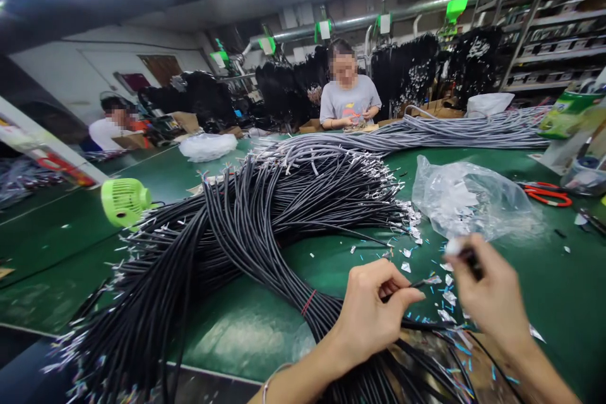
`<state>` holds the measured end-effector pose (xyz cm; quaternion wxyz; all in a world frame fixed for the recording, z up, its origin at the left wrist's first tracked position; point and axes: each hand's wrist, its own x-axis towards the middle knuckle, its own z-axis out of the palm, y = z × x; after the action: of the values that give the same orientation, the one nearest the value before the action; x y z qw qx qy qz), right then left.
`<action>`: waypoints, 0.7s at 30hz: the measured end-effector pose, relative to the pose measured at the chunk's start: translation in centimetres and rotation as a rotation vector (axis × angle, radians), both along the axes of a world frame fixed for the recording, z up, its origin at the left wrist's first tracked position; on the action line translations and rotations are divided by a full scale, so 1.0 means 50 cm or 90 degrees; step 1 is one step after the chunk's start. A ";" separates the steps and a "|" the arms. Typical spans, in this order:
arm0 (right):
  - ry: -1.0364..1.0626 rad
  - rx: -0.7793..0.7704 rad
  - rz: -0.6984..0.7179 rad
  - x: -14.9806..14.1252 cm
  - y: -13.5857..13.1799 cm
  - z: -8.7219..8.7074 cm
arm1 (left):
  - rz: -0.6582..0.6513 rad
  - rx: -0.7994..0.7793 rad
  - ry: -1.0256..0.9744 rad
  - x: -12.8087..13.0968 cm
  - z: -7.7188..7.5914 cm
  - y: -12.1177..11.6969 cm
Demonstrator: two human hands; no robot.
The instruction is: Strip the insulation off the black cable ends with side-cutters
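Observation:
Between the thumb and fingers of my left hand [372, 306] is the end of a black cable [416, 284], with its stripped pale tip pointing right. My right hand [492, 293] is closed a short way to the right of that tip. It grips something small and dark with a whitish end, too blurred to name. Beneath my left forearm runs a thick bundle of black cables [255, 233] bound with a red tie [308, 303]. Foil scraps [449, 298] and short blue bits lie scattered around my hands.
A clear plastic bag [473, 196] with scraps lies behind my right hand, with orange-handled scissors [546, 194] beside it. Grey cables [426, 132] stretch across the far side of the green table [227, 341]. A green fan [125, 202] stands left. A co-worker [350, 98] sits opposite.

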<state>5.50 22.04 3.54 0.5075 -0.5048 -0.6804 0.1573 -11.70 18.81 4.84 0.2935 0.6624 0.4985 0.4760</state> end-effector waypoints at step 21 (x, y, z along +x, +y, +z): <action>0.117 -0.073 0.090 -0.013 -0.010 0.004 | 0.029 0.078 0.034 0.005 -0.007 -0.006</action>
<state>4.87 21.55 3.74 0.5255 -0.4672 -0.6551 0.2766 -11.45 18.51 4.49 0.2282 0.6803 0.4909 0.4940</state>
